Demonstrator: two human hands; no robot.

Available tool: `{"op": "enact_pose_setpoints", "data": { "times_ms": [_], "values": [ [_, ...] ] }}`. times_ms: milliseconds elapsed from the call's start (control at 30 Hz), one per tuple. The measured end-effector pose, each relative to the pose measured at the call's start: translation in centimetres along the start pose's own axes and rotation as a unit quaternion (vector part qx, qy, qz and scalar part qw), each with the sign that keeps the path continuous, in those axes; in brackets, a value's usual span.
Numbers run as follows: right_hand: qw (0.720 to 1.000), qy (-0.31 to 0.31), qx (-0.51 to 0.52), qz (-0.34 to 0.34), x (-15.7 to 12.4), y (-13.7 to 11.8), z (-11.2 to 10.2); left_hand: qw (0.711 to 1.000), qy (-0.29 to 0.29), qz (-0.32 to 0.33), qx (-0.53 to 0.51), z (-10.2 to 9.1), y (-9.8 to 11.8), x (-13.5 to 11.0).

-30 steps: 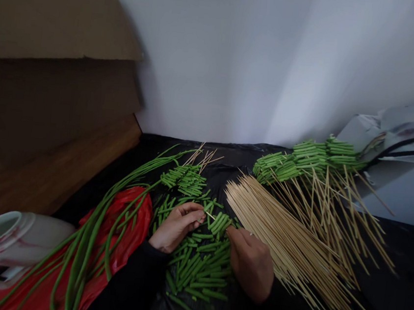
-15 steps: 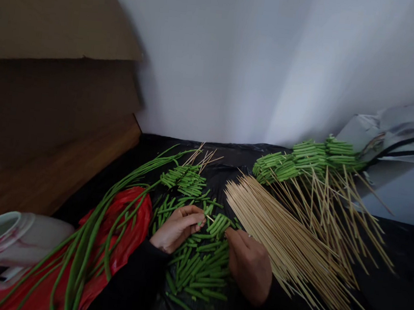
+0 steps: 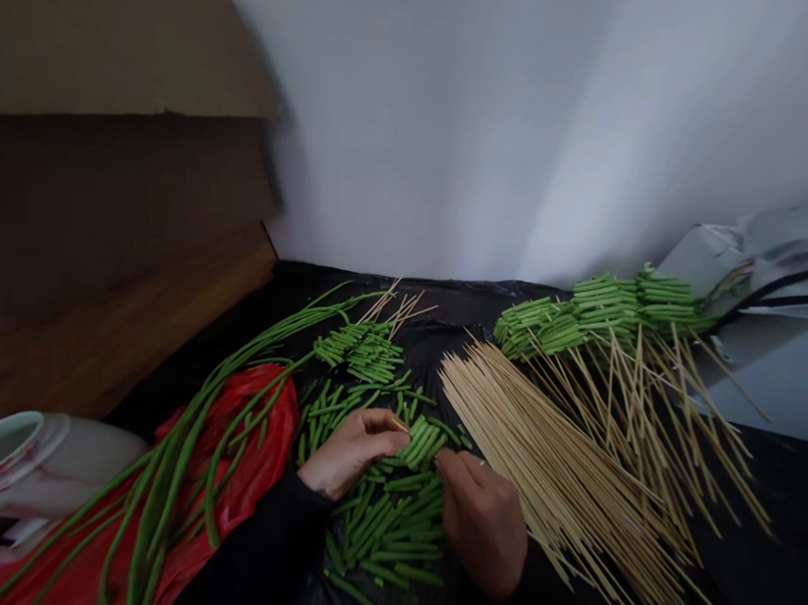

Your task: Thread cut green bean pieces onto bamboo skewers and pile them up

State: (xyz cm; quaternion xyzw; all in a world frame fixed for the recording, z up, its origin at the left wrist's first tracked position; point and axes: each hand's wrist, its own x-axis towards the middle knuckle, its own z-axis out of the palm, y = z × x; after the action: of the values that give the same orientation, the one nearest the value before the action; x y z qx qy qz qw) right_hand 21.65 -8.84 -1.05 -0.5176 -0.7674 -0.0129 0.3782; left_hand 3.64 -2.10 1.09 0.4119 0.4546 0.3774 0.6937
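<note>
My right hand [image 3: 482, 518] is closed around a bamboo skewer, whose shaft is mostly hidden in the fist. A short row of cut green bean pieces [image 3: 424, 442] sits side by side on that skewer. At the row's left end my left hand [image 3: 360, 450] pinches a bean piece between thumb and fingers, the piece largely covered by them. Below both hands lies a loose pile of cut bean pieces [image 3: 391, 527]. Just beyond, several threaded bean skewers [image 3: 361, 350] rest with bare sticks pointing away.
A bundle of bare bamboo skewers [image 3: 554, 453] lies to the right, with stacked bean skewers [image 3: 602, 309] behind it. Long uncut beans [image 3: 175, 452] drape over a red plastic bag [image 3: 253, 470] on the left. A white pitcher [image 3: 69, 465] lies near a cardboard box [image 3: 115, 166]. Black plastic [image 3: 446, 312] covers the surface.
My left hand has moved right with the bean piece, up against the row on the skewer. The skewer tip that showed between the hands is now covered. My right hand has barely moved.
</note>
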Motion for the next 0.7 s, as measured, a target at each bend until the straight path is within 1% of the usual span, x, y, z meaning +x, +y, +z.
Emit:
{"op": "enact_pose_setpoints", "data": {
  "times_ms": [67,200,300,367,433,500,567,633,700],
  "values": [
    [1.000,-0.002,0.004,0.002,0.0,-0.1,0.0,1.000,-0.004,0.007,0.027,0.2,-0.2,0.0],
    [1.000,-0.003,0.004,-0.001,0.1,0.1,-0.1,0.999,-0.007,0.023,0.035,0.5,-0.1,-0.1],
    [1.000,0.004,-0.005,-0.010,0.2,0.4,-0.2,0.998,0.000,0.037,0.053,0.0,0.5,-0.2],
    [1.000,0.016,-0.016,-0.012,0.3,0.8,-0.3,0.997,0.029,0.054,0.055,-0.8,1.0,-0.1],
    [0.999,0.024,-0.023,-0.005,0.4,1.0,-0.4,0.992,0.083,0.085,0.053,-1.8,1.5,0.0],
    [0.999,0.023,-0.025,0.003,0.5,1.2,-0.4,0.980,0.138,0.118,0.084,-2.7,1.9,0.2],
    [0.999,0.022,-0.027,0.004,0.5,1.3,-0.4,0.963,0.173,0.143,0.148,-3.4,2.0,0.4],
    [0.999,0.024,-0.026,0.002,0.4,1.3,-0.3,0.942,0.185,0.167,0.227,-3.9,1.9,0.6],
    [0.999,0.023,-0.022,-0.001,0.4,1.3,-0.2,0.907,0.194,0.190,0.322,-4.1,1.6,0.7]
  ]
}}
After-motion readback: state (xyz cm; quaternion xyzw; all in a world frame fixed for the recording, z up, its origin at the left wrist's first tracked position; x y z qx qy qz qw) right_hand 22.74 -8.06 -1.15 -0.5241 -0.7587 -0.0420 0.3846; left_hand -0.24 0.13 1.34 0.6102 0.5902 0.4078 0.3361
